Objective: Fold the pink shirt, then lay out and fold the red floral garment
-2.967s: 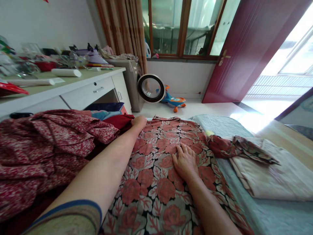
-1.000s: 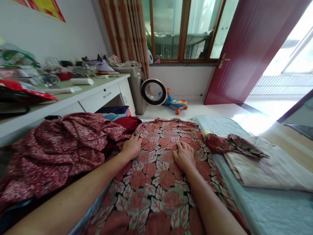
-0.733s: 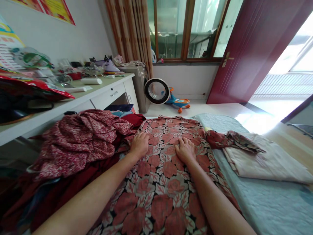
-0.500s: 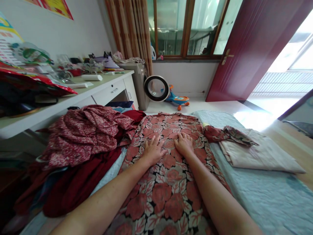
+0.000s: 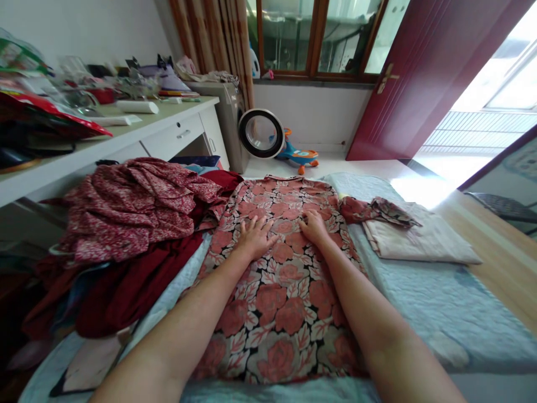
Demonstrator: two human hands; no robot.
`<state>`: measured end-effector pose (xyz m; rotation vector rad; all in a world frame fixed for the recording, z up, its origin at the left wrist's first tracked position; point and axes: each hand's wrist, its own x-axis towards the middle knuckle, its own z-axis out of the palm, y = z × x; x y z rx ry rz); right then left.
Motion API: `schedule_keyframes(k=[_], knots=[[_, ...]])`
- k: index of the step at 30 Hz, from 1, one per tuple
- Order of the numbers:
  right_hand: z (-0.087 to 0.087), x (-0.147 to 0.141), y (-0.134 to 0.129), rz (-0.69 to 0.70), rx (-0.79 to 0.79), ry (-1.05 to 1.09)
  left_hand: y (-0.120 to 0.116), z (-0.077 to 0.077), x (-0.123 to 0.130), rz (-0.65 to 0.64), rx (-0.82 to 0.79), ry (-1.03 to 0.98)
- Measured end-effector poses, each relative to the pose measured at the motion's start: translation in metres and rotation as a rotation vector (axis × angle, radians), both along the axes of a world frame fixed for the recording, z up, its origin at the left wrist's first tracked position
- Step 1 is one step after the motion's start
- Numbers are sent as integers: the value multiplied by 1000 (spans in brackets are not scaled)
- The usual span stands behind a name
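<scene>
A floral garment point(image 5: 277, 302) in red, grey and black lies spread flat, its collar at the far end. Its right sleeve point(image 5: 377, 211) stretches out sideways onto a folded cream cloth point(image 5: 419, 238). My left hand point(image 5: 255, 238) rests on the upper part of the garment, palm down with fingers spread. To the right of it, my right hand point(image 5: 314, 226) also lies on the cloth, its fingers less spread and partly curled at the tips. Neither hand holds anything.
Crumpled red patterned clothing point(image 5: 138, 207) lies at the left on dark red cloth point(image 5: 138, 291). A light blue quilt point(image 5: 444, 302) is underneath. Behind are a cluttered desk point(image 5: 168, 126), a washing machine point(image 5: 230, 123) with open round door, a blue toy car point(image 5: 300, 154) and a red door point(image 5: 419, 73).
The view has shifted down and shows the near hem of the garment. My hands remain on its upper part, and my right hand's fingers look more drawn in.
</scene>
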<state>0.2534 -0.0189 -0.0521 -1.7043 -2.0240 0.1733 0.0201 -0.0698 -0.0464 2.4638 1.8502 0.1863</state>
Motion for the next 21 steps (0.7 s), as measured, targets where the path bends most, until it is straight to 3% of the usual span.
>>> schedule_keyframes(k=[9, 13, 16, 21], knots=[[10, 35, -29, 66, -21, -70, 2, -1, -1, -10, -3, -16], [23, 50, -66, -21, -16, -172, -7, 11, 2, -53, 162, -49], [37, 48, -109, 33, -33, -151, -34, 23, 11, -144, 259, -107], [49, 35, -188, 206, -123, -98, -117, 40, 34, -450, 95, -219]])
